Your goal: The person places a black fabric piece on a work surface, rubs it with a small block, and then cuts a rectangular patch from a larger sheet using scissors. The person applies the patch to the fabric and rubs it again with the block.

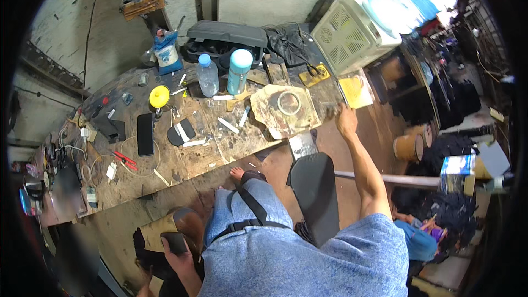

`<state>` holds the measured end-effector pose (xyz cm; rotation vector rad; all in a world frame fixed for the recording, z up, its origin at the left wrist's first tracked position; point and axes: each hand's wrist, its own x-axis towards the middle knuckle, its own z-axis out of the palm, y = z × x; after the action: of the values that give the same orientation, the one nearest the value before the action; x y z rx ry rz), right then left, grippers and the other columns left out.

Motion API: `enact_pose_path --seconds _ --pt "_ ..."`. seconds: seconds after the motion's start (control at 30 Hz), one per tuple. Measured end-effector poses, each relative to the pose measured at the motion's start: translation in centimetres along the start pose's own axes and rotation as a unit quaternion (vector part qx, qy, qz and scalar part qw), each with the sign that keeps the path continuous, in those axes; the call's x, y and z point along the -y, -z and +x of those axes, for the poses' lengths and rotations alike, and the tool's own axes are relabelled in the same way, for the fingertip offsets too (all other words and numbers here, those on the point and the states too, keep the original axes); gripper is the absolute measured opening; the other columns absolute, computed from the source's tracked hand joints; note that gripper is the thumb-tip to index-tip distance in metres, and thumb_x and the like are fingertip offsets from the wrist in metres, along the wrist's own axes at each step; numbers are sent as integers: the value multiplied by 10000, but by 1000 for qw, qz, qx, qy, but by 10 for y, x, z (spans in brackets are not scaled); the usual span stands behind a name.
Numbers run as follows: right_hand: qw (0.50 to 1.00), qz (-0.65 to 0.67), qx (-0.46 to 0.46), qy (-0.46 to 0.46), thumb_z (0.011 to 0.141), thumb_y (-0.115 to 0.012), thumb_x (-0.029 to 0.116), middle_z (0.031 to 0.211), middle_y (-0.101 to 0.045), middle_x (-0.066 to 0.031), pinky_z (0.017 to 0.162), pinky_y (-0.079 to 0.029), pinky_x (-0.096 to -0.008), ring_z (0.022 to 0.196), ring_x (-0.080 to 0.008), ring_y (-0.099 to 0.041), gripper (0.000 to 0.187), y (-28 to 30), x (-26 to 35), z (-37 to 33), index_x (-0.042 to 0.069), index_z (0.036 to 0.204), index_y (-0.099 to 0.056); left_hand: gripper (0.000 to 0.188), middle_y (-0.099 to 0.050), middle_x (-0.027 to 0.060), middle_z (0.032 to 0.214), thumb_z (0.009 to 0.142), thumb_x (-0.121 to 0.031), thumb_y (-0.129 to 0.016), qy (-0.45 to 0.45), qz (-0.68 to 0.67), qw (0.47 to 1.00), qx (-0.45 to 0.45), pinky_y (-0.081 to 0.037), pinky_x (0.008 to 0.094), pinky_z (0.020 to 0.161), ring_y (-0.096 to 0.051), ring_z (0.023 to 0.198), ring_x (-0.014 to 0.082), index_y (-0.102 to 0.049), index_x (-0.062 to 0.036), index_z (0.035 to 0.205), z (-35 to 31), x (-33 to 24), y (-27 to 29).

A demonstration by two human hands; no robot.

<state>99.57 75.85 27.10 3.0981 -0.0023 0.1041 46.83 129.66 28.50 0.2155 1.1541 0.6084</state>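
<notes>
At the lower left, my left hand [180, 263] is closed round a small dark flat piece [175, 243], thumb along its edge. My right arm reaches out to the right end of the wooden workbench [203, 166]. My right hand [346, 122] is closed there, beside a yellow pad [355, 92]. A small blurred thing shows at its fingertips, too indistinct to name. Left of this hand lies a stained pale board [264, 115] with a round ring [289, 103] on it. Scissors [316, 70] rest on a yellow piece just beyond.
On the bench stand a blue-capped bottle [208, 77], a teal flask [240, 72] and a yellow-lidded container [159, 98]. A black phone [146, 135] and red-handled pliers [125, 159] lie further left. A long dark panel [314, 195] stands beside my leg. Another person's hand [146, 281] shows lower left.
</notes>
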Motion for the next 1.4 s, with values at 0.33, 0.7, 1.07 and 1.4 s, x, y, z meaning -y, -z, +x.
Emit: enact_pose_path --seconds 0.33,0.7,1.07,1.4 --pt "966 -79 43 243 1001 -531 174 1289 -675 -111 1014 -498 -472 1212 -325 -629 319 -60 -73 54 105 1279 -672 234 -779 79 1149 1066 -253 -679 -12 -4 1000 2 -624 388 919 -755 1038 229 -708 -84 1225 -56 36 -44" --pt "955 246 -162 47 1147 -452 212 1156 -723 -189 903 -510 -405 1079 -335 -658 355 -57 -57 89 6 1401 -589 347 -728 88 1232 1026 -230 -736 -50 -32 996 -59 -585 443 1051 -720 1143 264 -641 -51 1307 -81 87 -66" --pt "882 375 85 274 1082 -596 186 1350 -676 -254 1090 -485 -453 1252 -413 -652 342 55 189 -88 -24 1349 -638 265 -739 83 1186 1014 -147 -726 8 -93 995 -39 -583 478 1012 -715 1118 259 -670 -72 1262 -82 102 -63" --pt "915 185 42 357 1003 -671 227 1124 -644 -191 848 -521 -541 1069 -424 -629 279 -33 354 -116 49 1217 -697 253 -733 38 1165 1020 -189 -740 -34 -132 990 -37 -597 461 985 -713 1103 223 -666 -95 1243 -79 78 -44"
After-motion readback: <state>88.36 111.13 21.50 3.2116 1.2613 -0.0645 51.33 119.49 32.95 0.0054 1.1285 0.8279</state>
